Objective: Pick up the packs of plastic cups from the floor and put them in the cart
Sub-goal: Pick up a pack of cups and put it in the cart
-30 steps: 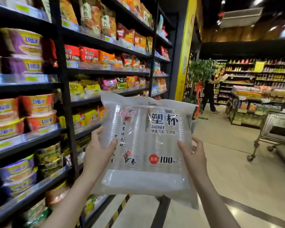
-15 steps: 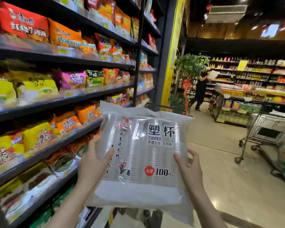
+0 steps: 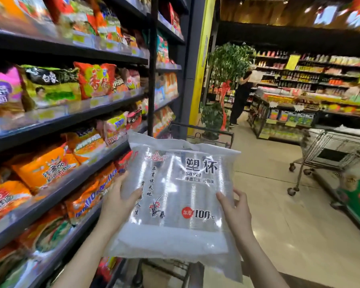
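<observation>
A clear plastic pack of stacked plastic cups (image 3: 175, 196) is gripped at its side edges by the left hand (image 3: 117, 202) and right hand (image 3: 236, 213), above what appears to be a dark wire cart (image 3: 200, 132), beside the noodle shelves (image 3: 67, 119)

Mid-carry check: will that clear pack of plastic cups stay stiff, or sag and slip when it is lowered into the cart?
The pack of cups probably sags: its loose film hangs limp below the hands. It looks light, held upright by the left hand and right hand at its edges. Glossy film may slip.
</observation>
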Tool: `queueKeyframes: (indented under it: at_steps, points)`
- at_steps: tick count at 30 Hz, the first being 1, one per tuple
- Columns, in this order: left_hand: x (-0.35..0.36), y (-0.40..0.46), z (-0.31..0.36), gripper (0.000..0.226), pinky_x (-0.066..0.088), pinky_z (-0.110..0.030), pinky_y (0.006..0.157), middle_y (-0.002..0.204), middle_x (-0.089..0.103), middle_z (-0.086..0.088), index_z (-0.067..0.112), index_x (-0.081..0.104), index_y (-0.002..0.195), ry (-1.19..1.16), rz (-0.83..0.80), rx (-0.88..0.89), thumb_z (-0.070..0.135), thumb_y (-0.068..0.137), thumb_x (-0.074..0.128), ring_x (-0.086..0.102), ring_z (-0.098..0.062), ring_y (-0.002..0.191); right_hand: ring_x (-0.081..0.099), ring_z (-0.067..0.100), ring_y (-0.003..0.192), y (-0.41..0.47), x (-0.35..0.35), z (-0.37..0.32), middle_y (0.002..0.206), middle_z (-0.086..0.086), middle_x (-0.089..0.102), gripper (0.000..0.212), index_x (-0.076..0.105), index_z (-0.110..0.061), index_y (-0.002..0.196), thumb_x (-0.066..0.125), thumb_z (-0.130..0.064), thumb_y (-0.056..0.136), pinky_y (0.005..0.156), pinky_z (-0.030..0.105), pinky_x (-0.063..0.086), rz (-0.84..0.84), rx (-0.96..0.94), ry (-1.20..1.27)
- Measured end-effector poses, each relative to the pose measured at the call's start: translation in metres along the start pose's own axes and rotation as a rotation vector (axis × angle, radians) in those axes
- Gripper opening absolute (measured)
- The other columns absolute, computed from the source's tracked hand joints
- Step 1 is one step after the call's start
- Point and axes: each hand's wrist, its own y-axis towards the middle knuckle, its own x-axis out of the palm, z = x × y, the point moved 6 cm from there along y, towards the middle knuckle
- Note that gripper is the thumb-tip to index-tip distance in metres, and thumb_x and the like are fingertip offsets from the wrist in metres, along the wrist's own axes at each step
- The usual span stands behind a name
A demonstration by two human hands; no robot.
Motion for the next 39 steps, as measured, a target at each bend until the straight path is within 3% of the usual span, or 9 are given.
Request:
queueKeyframes:
  at_steps: [3,5,8,15,20,25,32,35,39]
  points:
    - [0.024,0.068,-0.032,0.093,0.033,-0.049,0.109,0.135,0.05,-0.01,0.011,0.046,0.135,0.073,-0.025,-0.009,0.061,0.058,0.056,0.045,-0.026,0.126,0.059,0.016,0.091,0.061,0.024,0.014,0.106,0.001,0.06,0.046,0.042,-0.023,0.123,0.065,-0.036,0.085,0.073,0.029,0.046,0.01,0.029,-0.018]
    - [0.046,0.114,-0.05,0.091,0.034,-0.05,0.108,0.134,0.051,-0.011,0.013,0.047,0.136,0.115,-0.073,-0.003,0.062,0.059,0.054,0.047,-0.028,0.125,0.058,0.019,0.102,0.106,0.039,0.025,0.114,0.003,0.059,0.049,0.043,-0.022,0.124,0.065,-0.039,0.084,0.087,0.035,0.048,0.01,0.051,-0.04]
    - [0.071,0.161,-0.054,0.091,0.029,-0.04,0.111,0.138,0.045,-0.01,0.013,0.042,0.138,0.082,-0.089,-0.027,0.055,0.059,0.056,0.042,-0.023,0.128,0.055,0.026,0.115,0.167,0.058,0.036,0.127,0.009,0.057,0.055,0.041,-0.022,0.13,0.064,-0.042,0.084,0.098,0.043,0.045,0.002,0.089,-0.06]
    - [0.126,0.262,-0.091,0.093,0.028,-0.03,0.104,0.14,0.039,-0.002,0.021,0.038,0.14,-0.003,-0.163,-0.103,0.054,0.055,0.057,0.038,-0.009,0.119,0.052,0.019,0.101,0.268,0.098,0.064,0.127,0.007,0.054,0.053,0.038,-0.021,0.133,0.06,-0.037,0.088,0.084,0.03,0.04,0.002,0.142,-0.107]
    - [0.169,0.331,-0.128,0.096,0.028,-0.023,0.099,0.138,0.043,-0.009,0.011,0.041,0.138,0.037,-0.193,-0.119,0.054,0.054,0.055,0.042,-0.017,0.122,0.05,0.021,0.112,0.333,0.125,0.09,0.134,0.007,0.05,0.056,0.037,-0.017,0.137,0.059,-0.036,0.089,0.086,0.027,0.037,0.051,0.182,-0.164]
    - [0.213,0.389,-0.187,0.059,0.031,-0.03,0.101,0.135,0.046,-0.016,0.011,0.043,0.138,0.101,-0.229,-0.185,0.011,0.083,0.067,0.045,-0.026,0.124,0.049,0.018,0.107,0.384,0.156,0.127,0.134,0.008,0.05,0.056,0.038,-0.014,0.137,0.059,-0.035,0.089,0.086,0.027,0.037,0.093,0.236,-0.212]
    - [0.272,0.424,-0.258,0.06,0.027,-0.029,0.106,0.138,0.044,-0.015,0.01,0.041,0.139,0.164,-0.349,-0.299,0.014,0.085,0.066,0.041,-0.026,0.129,0.05,0.013,0.096,0.427,0.181,0.192,0.134,0.009,0.05,0.06,0.034,-0.015,0.14,0.057,-0.038,0.09,0.083,0.027,0.041,0.076,0.382,-0.254]
    - [0.296,0.435,-0.283,0.068,0.03,-0.031,0.105,0.135,0.047,-0.019,0.007,0.043,0.137,0.174,-0.396,-0.342,0.029,0.078,0.068,0.045,-0.031,0.125,0.049,0.014,0.099,0.443,0.184,0.218,0.135,0.008,0.049,0.062,0.033,-0.015,0.141,0.056,-0.04,0.09,0.085,0.028,0.041,0.077,0.416,-0.287]
    - [0.321,0.44,-0.311,0.057,0.029,-0.032,0.109,0.136,0.044,-0.015,0.009,0.042,0.138,0.116,-0.385,-0.423,0.011,0.085,0.065,0.044,-0.028,0.127,0.056,0.021,0.105,0.463,0.188,0.25,0.13,0.008,0.053,0.062,0.036,-0.017,0.137,0.055,-0.049,0.088,0.093,0.04,0.048,0.068,0.466,-0.336]
